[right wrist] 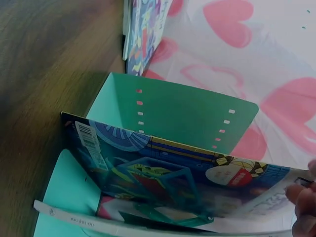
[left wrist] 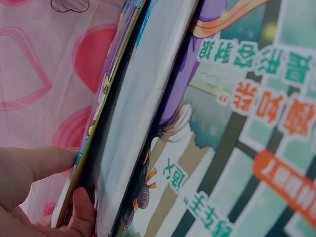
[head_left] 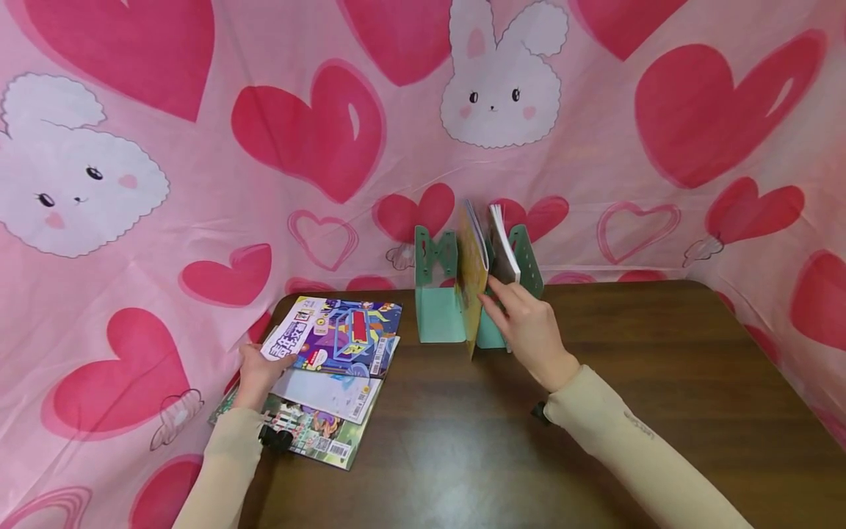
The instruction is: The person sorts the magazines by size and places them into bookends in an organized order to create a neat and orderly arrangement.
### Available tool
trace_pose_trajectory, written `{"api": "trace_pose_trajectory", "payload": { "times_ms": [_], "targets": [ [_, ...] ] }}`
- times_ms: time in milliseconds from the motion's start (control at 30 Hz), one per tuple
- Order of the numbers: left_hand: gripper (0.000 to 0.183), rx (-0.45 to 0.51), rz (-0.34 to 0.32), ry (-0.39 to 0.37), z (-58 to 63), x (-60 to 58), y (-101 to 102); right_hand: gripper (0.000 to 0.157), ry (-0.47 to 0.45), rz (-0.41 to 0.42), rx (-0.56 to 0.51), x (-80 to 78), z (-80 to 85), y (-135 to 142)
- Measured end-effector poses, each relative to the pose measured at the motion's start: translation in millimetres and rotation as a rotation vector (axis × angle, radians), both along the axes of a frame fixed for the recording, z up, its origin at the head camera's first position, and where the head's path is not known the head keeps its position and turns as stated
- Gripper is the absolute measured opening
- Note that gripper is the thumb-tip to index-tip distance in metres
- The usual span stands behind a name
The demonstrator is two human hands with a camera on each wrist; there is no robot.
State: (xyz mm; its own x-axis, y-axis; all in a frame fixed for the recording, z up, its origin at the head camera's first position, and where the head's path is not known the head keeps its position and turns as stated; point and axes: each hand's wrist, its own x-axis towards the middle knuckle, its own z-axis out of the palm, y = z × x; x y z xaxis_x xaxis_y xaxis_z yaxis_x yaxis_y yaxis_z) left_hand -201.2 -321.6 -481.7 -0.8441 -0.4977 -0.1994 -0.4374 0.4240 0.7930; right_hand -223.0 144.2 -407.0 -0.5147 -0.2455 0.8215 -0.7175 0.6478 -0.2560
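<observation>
My left hand (head_left: pixel 259 371) pinches the left edge of the top magazine (head_left: pixel 350 334), a purple-blue one, thumb above and fingers beneath. In the left wrist view, that hand (left wrist: pixel 49 185) holds the magazine's edge slightly apart from a pale magazine (left wrist: pixel 143 113) below it. My right hand (head_left: pixel 532 330) is at the near edge of an upright magazine (head_left: pixel 471 283) that stands in a green bookend (head_left: pixel 439 316). In the right wrist view, its fingertips (right wrist: pixel 303 200) grip the corner of this dark blue-covered magazine (right wrist: pixel 163 170).
A thin white-edged book (head_left: pixel 505 250) leans inside the bookend, right of the upright magazine. A green-covered magazine (head_left: pixel 330 441) lies lowest in the left stack. The brown table (head_left: pixel 463 441) meets a pink heart-patterned cloth (head_left: pixel 423 132) at the back and left.
</observation>
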Motion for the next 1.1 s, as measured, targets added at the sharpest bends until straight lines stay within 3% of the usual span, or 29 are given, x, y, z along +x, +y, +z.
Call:
{"api": "trace_pose_trajectory", "payload": {
  "times_ms": [167, 667, 967, 1100],
  "targets": [
    [0.083, -0.002, 0.000, 0.001, 0.2, 1.1, 0.1, 0.035, -0.020, -0.050, -0.039, -0.2, 0.4, -5.4],
    [0.082, 0.009, 0.012, 0.014, -3.1, 1.6, -1.3, 0.039, -0.060, 0.000, -0.043, -0.5, -0.1, -16.7],
    [0.083, 0.014, -0.035, 0.019, -4.1, 2.5, -4.2, 0.034, -0.036, 0.012, -0.054, -0.5, -0.1, -24.5],
    [0.074, -0.007, -0.046, 0.004, -5.4, 1.2, -6.5, 0.036, -0.031, 0.015, -0.061, -0.5, -2.0, -26.8]
  ]
}}
